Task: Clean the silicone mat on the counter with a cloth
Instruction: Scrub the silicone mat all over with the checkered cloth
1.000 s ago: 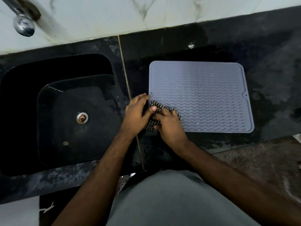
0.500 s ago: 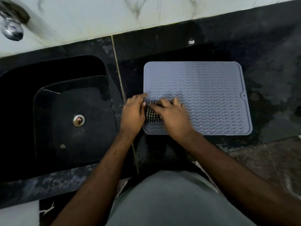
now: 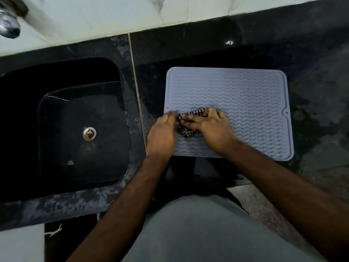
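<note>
A grey silicone mat (image 3: 245, 95) with wavy ridges lies flat on the black counter (image 3: 311, 82), right of the sink. A bunched black-and-white checked cloth (image 3: 186, 132) sits on the mat's left part. My right hand (image 3: 211, 127) lies over the cloth, fingers curled into it. My left hand (image 3: 162, 133) rests at the mat's left edge, its fingertips pinching the cloth's left end. Most of the cloth is hidden under the two hands.
A black sink (image 3: 71, 125) with a metal drain (image 3: 89, 133) fills the left side. A tap spout (image 3: 9, 27) juts out at top left over white marble wall tiles (image 3: 113, 14). The counter's front edge runs just below the mat.
Both hands and the cloth have shifted from the mat's lower left corner further onto the mat, up and to the right. The right hand now covers more of the cloth.
</note>
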A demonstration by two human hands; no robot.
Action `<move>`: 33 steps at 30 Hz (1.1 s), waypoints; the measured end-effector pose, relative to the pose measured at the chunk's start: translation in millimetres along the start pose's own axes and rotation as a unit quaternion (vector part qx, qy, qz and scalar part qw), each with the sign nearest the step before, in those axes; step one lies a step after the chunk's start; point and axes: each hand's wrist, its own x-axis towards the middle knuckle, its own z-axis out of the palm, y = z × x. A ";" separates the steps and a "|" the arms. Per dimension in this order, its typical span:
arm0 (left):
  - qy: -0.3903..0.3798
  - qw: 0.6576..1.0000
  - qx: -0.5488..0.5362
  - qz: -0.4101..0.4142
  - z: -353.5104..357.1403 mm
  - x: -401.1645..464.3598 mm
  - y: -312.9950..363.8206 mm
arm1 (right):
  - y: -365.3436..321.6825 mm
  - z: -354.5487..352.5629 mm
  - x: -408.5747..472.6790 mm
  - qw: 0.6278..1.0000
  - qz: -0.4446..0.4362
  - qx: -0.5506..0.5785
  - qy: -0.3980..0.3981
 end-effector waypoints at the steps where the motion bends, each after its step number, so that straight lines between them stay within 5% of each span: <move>1: -0.001 1.000 0.031 0.004 2.3 -2.3 1.9 | 6.1 0.8 -6.5 1.000 0.012 0.001 0.002; 9: 0.016 0.990 0.136 -0.010 15.7 -13.4 11.1 | 52.3 7.4 -52.0 0.990 0.134 -0.006 0.040; 19: 0.054 0.986 0.160 -0.007 23.3 2.1 45.4 | 82.5 4.2 -65.8 0.984 0.170 0.022 0.055; 23: -0.039 0.986 0.060 0.151 47.9 9.9 87.3 | 79.5 4.6 -68.3 0.987 0.155 0.005 0.045; 33: -0.053 0.985 0.135 0.097 75.5 6.1 106.8 | 133.1 -1.4 -106.7 0.977 0.210 -0.007 0.046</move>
